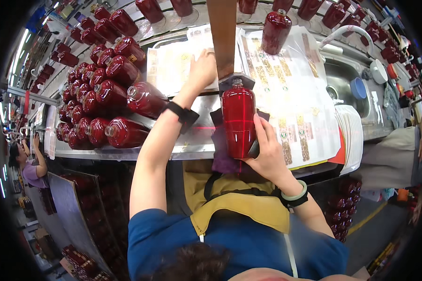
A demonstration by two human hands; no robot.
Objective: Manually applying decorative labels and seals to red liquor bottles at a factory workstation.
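Observation:
A dark red glass bottle [239,119] with a clear neck rests in a dark holder in front of me, red light lines crossing it. My right hand [268,152] is closed on its lower right side, fingers along the glass. Beside the palm is a small dark piece I cannot make out. Over a stack of pale sheets printed in gold [166,70], my left hand [203,70] reaches to the left of a brown post [222,37]. Its fingers are bent down and partly hidden, so whether they pinch a sheet is unclear.
Many red bottles [112,93] lie piled on the left. A larger printed sheet [286,93] covers the right side, with one red bottle [276,30] standing on it. Farther right are a sink [344,75], a curved faucet [349,29] and folded white cloths [349,136].

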